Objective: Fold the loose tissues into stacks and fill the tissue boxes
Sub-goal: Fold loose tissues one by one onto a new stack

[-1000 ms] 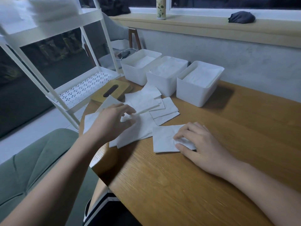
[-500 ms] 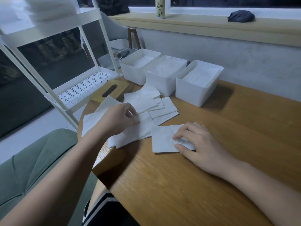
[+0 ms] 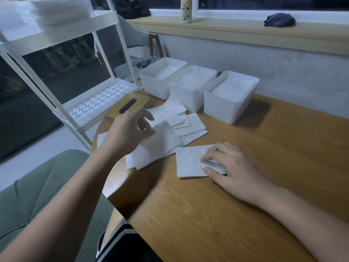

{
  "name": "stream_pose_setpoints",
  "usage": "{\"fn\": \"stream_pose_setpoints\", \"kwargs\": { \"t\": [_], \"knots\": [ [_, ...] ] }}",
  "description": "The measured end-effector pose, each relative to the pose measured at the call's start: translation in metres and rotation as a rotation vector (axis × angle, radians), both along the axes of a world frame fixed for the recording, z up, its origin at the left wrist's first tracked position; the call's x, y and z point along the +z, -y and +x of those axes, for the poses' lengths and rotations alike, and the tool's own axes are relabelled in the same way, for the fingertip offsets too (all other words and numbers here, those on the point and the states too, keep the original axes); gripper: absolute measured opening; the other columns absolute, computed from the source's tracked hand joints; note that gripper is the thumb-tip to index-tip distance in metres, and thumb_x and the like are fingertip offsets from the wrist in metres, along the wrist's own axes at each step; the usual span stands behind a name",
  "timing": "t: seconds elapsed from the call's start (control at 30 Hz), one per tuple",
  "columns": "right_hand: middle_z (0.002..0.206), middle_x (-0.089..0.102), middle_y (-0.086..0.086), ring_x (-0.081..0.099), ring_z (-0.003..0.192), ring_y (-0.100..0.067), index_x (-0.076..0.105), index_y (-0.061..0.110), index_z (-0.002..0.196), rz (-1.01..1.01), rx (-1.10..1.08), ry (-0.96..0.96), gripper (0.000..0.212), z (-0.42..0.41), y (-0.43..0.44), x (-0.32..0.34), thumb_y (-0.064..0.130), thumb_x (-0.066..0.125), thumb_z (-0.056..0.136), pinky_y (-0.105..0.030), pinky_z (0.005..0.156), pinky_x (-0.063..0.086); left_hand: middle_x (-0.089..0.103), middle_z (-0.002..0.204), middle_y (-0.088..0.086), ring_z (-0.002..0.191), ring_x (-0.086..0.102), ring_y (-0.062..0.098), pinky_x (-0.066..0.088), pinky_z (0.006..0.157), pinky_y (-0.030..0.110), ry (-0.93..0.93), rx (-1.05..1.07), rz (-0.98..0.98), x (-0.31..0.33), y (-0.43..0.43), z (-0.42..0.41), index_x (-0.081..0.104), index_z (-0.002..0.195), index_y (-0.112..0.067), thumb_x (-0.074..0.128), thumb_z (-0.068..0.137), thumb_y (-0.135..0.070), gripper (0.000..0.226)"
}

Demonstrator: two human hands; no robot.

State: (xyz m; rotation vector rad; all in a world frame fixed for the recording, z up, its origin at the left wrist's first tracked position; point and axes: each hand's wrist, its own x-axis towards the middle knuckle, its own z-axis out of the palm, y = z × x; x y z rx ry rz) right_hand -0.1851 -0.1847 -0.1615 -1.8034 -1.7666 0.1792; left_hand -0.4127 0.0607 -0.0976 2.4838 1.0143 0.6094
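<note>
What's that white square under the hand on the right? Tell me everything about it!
It is a folded tissue, white, soft-looking paper, roughly square, lying flat on the wooden table. The right hand grips its right side, fingers curled on top, thumb at the near edge, a bit of paper bunched between them. Loose tissues lie just beyond its left corner.

A home, it seems: a wooden table [image 3: 207, 214] under the right hand [image 3: 232, 167], a green upholstered seat [image 3: 37, 186] below the left hand [image 3: 128, 133], a white shelf trolley [image 3: 98, 104] beyond it, and a windowsill [image 3: 226, 31] with a flowered bottle [image 3: 186, 10] farther off.
</note>
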Motion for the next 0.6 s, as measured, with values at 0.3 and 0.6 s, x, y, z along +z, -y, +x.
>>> {"fn": "stream_pose_setpoints", "kwargs": {
  "t": [0.3,0.6],
  "knots": [
    [0.111,0.061,0.023,0.056,0.110,-0.005,0.069,0.034,0.121,0.023,-0.014,-0.074,0.022,-0.001,0.000,0.003,0.040,0.067,0.100,-0.033,0.099,0.043,0.072,0.094,-0.015,0.091,0.065,0.000,0.050,0.077,0.011,0.112,-0.053,0.153,0.039,0.022,-0.005,0.078,0.097,-0.029,0.082,0.092,-0.032,0.007],
    [0.129,0.063,0.018,0.062,0.123,-0.009,0.054,0.032,0.141,0.227,-0.200,-0.452,0.066,-0.014,0.007,0.032,0.047,0.083,0.083,-0.016,0.093,0.047,0.072,0.095,-0.020,0.094,0.067,0.000,0.055,0.081,0.024,0.010,-0.334,0.022,0.052,0.083,0.017,0.078,0.100,-0.037,0.071,0.091,-0.043,0.013]
  ]
}}
